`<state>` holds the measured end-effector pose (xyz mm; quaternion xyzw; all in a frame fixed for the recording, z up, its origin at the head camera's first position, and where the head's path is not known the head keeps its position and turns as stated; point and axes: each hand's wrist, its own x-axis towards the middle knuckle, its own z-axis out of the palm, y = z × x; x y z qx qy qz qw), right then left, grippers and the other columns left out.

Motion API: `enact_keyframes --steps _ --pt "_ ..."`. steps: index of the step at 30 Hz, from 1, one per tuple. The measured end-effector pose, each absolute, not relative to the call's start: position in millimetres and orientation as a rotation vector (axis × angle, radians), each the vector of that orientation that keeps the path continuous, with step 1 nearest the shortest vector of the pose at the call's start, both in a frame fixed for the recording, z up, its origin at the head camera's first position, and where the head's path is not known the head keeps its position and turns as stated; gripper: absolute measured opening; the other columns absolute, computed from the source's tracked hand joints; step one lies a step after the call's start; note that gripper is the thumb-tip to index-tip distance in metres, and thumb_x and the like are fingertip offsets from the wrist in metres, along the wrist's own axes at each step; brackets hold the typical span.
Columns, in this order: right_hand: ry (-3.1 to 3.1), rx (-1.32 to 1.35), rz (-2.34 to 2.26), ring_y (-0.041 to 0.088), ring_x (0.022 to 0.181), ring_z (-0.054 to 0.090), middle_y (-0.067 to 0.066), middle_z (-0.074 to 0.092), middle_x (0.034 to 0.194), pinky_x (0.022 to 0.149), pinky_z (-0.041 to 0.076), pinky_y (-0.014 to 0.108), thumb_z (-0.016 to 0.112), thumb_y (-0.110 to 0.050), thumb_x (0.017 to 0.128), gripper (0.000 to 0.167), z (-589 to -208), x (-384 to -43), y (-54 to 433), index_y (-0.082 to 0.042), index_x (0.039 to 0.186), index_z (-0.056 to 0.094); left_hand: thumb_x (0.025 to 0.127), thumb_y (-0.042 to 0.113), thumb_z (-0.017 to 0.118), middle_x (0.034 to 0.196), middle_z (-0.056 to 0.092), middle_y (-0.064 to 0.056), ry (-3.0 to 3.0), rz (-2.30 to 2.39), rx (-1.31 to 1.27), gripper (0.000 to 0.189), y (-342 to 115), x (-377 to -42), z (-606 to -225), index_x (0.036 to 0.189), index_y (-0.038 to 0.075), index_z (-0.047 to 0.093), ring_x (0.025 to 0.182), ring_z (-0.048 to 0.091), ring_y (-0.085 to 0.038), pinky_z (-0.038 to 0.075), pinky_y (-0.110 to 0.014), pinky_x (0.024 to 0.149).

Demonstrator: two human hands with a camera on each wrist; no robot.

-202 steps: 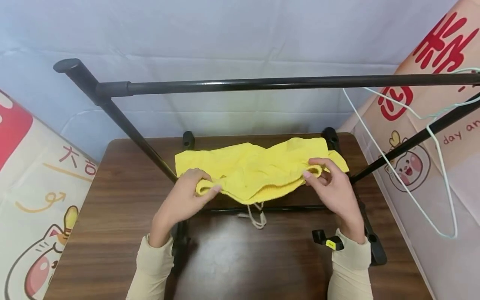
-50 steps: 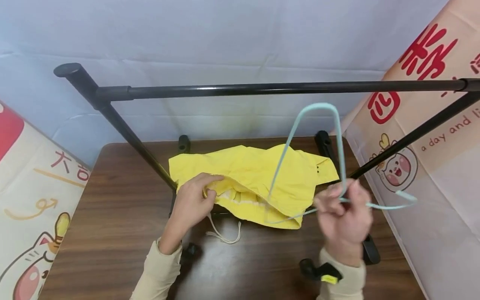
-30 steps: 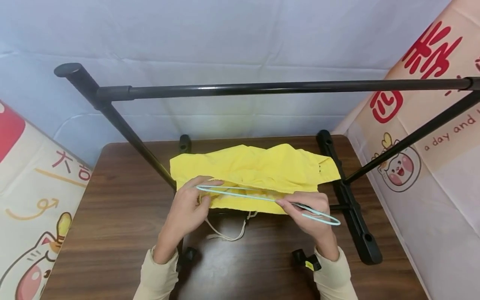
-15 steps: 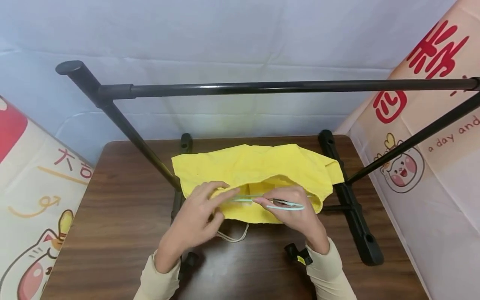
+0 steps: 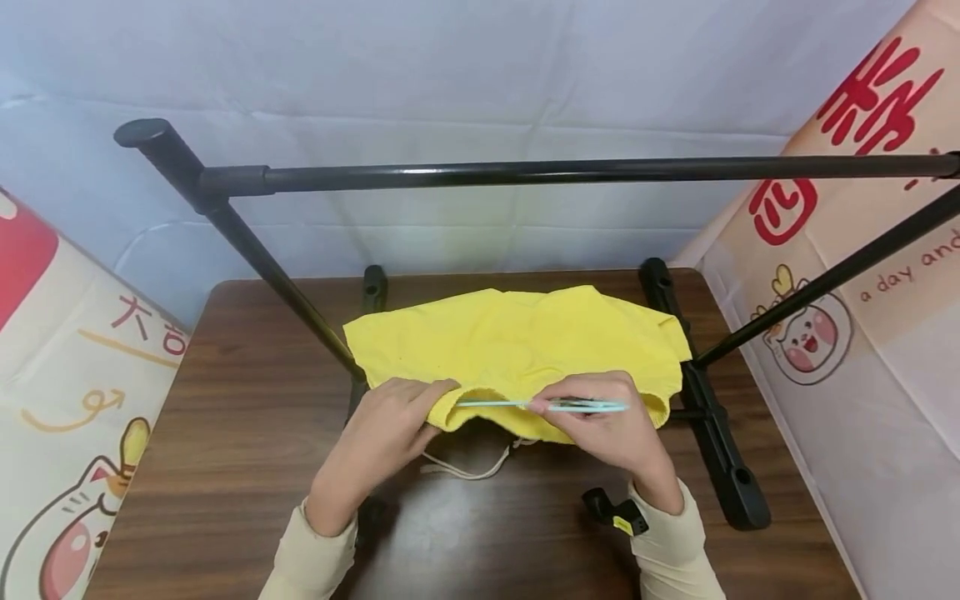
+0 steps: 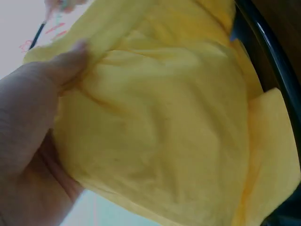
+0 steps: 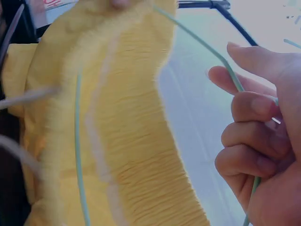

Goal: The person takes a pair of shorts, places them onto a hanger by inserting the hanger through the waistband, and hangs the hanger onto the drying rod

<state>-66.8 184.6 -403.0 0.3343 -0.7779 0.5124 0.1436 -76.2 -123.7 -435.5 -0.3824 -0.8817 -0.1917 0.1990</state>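
Observation:
Yellow shorts (image 5: 517,337) with a gathered elastic waistband lie across the rack's base, waist toward me. Their pale drawstring (image 5: 471,476) hangs over the front. At the left end of the waistband, my left hand (image 5: 378,427) grips the cloth; in the left wrist view its thumb lies on top. My right hand (image 5: 603,422) holds a thin mint-green clothes hanger (image 5: 489,404) near the middle of the waist. The right wrist view shows the fingers curled round the hanger (image 7: 200,43) wire, with part of it inside the waist opening. The hanger's far end is hidden by cloth.
A black rack's top bar (image 5: 525,172) spans above the shorts. Its right foot (image 5: 712,433) rests on the brown wooden table (image 5: 465,550). A pale cloth backdrop (image 5: 450,83) stands behind, with printed sheets at both sides.
My right hand has taken the hanger from the right side and brought its far end left into the waist opening. My left hand has shifted its grip at the left waistband.

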Motion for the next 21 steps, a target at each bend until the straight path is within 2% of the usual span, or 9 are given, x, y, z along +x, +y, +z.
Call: enact_keyframes --steps 2,4,8,11,14,16,17,19,21 --pt "-2.2 1.016 1.427 0.0 0.062 0.057 0.001 0.075 0.079 0.059 0.048 0.012 0.087 -0.01 0.087 0.015 -398.4 -64.0 185.6 -0.008 0.1 0.081 0.098 0.012 0.07 0.079 0.069 0.011 -2.409 -0.547 -1.058 0.026 -126.5 -79.1 -437.9 0.123 0.021 0.069 0.064 0.061 -0.008 0.052 -0.027 0.059" --pt "-2.148 1.034 1.334 0.006 0.082 0.067 0.007 0.078 0.094 0.078 0.054 0.013 0.087 -0.024 0.088 0.032 -392.1 -60.9 189.9 -0.002 0.109 0.079 0.101 0.01 0.064 0.079 0.071 0.012 -2.373 -0.606 -1.044 0.023 -132.9 -81.4 -438.4 0.12 0.022 0.071 0.059 0.056 -0.005 0.047 -0.026 0.051" --pt "-2.024 0.914 1.199 0.018 0.12 0.064 0.016 0.075 0.12 0.111 0.047 0.024 0.088 -0.046 0.083 0.068 -373.4 -53.5 210.4 0.009 0.118 0.073 0.099 0.013 0.068 0.099 0.079 0.008 -2.355 -0.751 -0.991 0.022 -150.0 -84.6 -433.0 0.118 0.021 0.073 0.064 0.062 -0.005 0.05 -0.03 0.053" --pt "-2.004 0.777 1.186 0.018 0.129 0.058 0.016 0.072 0.129 0.115 0.043 0.026 0.09 -0.052 0.077 0.084 -362.8 -47.8 229.6 0.015 0.122 0.068 0.092 0.008 0.072 0.098 0.079 0.004 -2.364 -0.827 -0.951 0.026 -161.0 -84.9 -427.0 0.117 0.017 0.074 0.063 0.059 -0.006 0.05 -0.029 0.055" --pt "-2.13 0.671 1.161 0.013 0.135 0.055 0.016 0.069 0.135 0.117 0.04 0.021 0.09 -0.057 0.074 0.094 -364.7 -44.8 247.3 0.013 0.13 0.065 0.091 0.003 0.072 0.096 0.078 0.003 -2.354 -0.921 -0.951 0.027 -167.3 -84.7 -421.0 0.116 0.013 0.075 0.061 0.049 -0.004 0.048 -0.024 0.058" --pt "-2.236 0.638 1.139 0.008 0.136 0.055 0.014 0.068 0.137 0.117 0.039 0.018 0.092 -0.051 0.074 0.09 -371.9 -45.5 257.6 0.01 0.134 0.064 0.093 0.003 0.071 0.087 0.075 0.004 -2.322 -0.983 -0.972 0.024 -170.2 -85.6 -418.1 0.116 0.011 0.075 0.059 0.043 -0.001 0.045 -0.019 0.057" --pt "-2.287 0.623 1.13 0.005 0.134 0.057 0.01 0.068 0.136 0.116 0.04 0.015 0.095 -0.042 0.074 0.083 -376.1 -46.3 261.9 0.007 0.135 0.065 0.094 0.003 0.071 0.083 0.073 0.005 -2.31 -1.012 -0.985 0.023 -171.6 -86.4 -417.1 0.116 0.011 0.075 0.058 0.04 0.001 0.042 -0.017 0.056" --pt "-2.326 0.635 1.138 0.001 0.123 0.063 0.007 0.073 0.128 0.108 0.046 0.013 0.098 -0.019 0.072 0.066 -383.6 -49.7 268.2 0.003 0.128 0.071 0.094 0.002 0.073 0.079 0.07 0.005 -2.3 -1.08 -1.012 0.023 -174.5 -88.3 -414.9 0.115 0.01 0.075 0.057 0.037 0.003 0.039 -0.013 0.055" --pt "-2.317 0.655 1.167 0.0 0.107 0.069 0.001 0.076 0.116 0.097 0.05 0.011 0.095 0.003 0.067 0.052 -389.4 -53.0 273.2 0.002 0.116 0.076 0.092 0.002 0.076 0.078 0.07 0.006 -2.321 -1.144 -1.027 0.024 -178.6 -90.5 -413.5 0.114 0.012 0.076 0.057 0.037 0.005 0.038 -0.012 0.054"
